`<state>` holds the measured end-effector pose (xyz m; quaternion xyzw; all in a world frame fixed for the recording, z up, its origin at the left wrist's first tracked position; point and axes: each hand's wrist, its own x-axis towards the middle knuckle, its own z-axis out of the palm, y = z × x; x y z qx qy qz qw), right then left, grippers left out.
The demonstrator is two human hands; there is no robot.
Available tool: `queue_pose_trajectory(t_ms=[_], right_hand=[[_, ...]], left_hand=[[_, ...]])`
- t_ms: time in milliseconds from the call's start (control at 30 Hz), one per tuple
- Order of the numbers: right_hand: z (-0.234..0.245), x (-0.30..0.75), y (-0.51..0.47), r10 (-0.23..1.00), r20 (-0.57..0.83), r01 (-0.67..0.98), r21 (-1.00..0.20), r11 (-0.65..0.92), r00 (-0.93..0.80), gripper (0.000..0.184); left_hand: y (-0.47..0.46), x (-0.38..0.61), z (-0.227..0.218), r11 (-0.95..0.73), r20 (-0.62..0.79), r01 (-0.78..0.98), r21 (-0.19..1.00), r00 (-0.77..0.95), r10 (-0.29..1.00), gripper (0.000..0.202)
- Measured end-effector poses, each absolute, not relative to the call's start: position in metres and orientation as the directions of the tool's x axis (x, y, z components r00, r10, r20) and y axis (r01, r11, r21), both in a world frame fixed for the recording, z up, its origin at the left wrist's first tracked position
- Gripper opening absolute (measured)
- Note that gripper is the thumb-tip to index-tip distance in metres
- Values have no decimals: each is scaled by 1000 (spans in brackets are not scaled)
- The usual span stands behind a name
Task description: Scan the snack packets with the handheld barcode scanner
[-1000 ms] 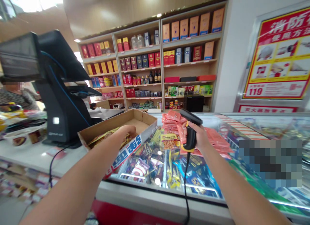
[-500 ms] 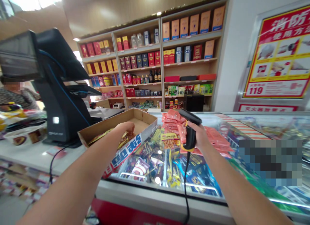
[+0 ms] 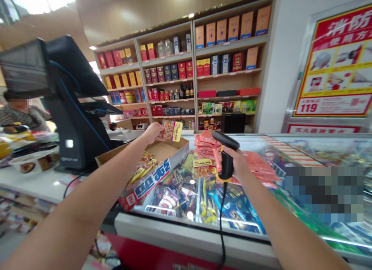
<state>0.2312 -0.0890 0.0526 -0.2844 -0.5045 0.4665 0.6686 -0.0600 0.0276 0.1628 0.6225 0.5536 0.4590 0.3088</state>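
Observation:
My left hand [image 3: 154, 132] pinches a small snack packet [image 3: 173, 131] with a yellow label end, raised above the far rim of a cardboard box [image 3: 178, 146]. More yellow packets [image 3: 143, 165] lie inside that box, partly behind my left forearm. My right hand [image 3: 236, 159] is wrapped round the handle of a black barcode scanner [image 3: 227, 161], its head tilted up to the left and its cable hanging down. Just left of the scanner lies another snack packet [image 3: 204, 167] on the glass, against a pile of red-orange packets [image 3: 205, 142].
A glass-topped freezer [image 3: 192, 184] holds wrapped ice creams under the box and packets. At left a black cash register screen [image 3: 69, 68] stands on the counter [image 3: 35, 184]. A person [image 3: 23, 111] is behind it. Shelves [image 3: 171, 61] of boxed goods line the back.
My left hand has come up out of the box with a snack packet in its fingers. My right hand and the scanner have stayed almost in place.

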Motion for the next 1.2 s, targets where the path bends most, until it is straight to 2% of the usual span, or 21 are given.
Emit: queue_pose_trajectory(t_ms=[67,133,200,333,467,533,633,733,833,1000,1200], right_hand=[[52,230,-90,916,400,-346,-855,386,33,26],[53,229,-92,924,382,-343,-869,358,-3,27],[54,227,-96,934,357,-314,-889,332,-23,26],[54,223,-100,952,294,-233,-935,268,-82,26],[50,222,-99,958,271,-196,-949,248,-100,28],[49,220,-99,955,275,-198,-948,250,-114,27],[48,216,-101,942,286,-171,-951,257,-176,26],[47,210,-106,929,282,-121,-958,260,-239,27],[46,204,-109,918,299,-91,-954,285,-259,27],[44,200,-113,911,326,-26,-944,330,-252,19],[46,204,-110,925,292,-43,-956,290,-244,28]], left_hand=[[14,-41,158,-150,151,62,987,-5,989,10],[2,-21,141,-113,119,-204,973,15,993,8],[-7,0,113,-87,105,-386,918,26,994,8],[-8,28,47,-18,61,-566,824,56,997,17],[3,33,10,64,73,-672,738,173,982,10],[6,29,4,195,58,-703,684,320,946,10],[5,21,0,458,4,-647,610,580,814,14],[2,17,-3,600,-15,-569,562,719,695,19],[0,17,-6,649,-27,-531,545,762,647,24],[1,14,-8,599,-8,-587,544,710,704,25],[3,9,-7,618,-32,-517,592,751,659,26]])
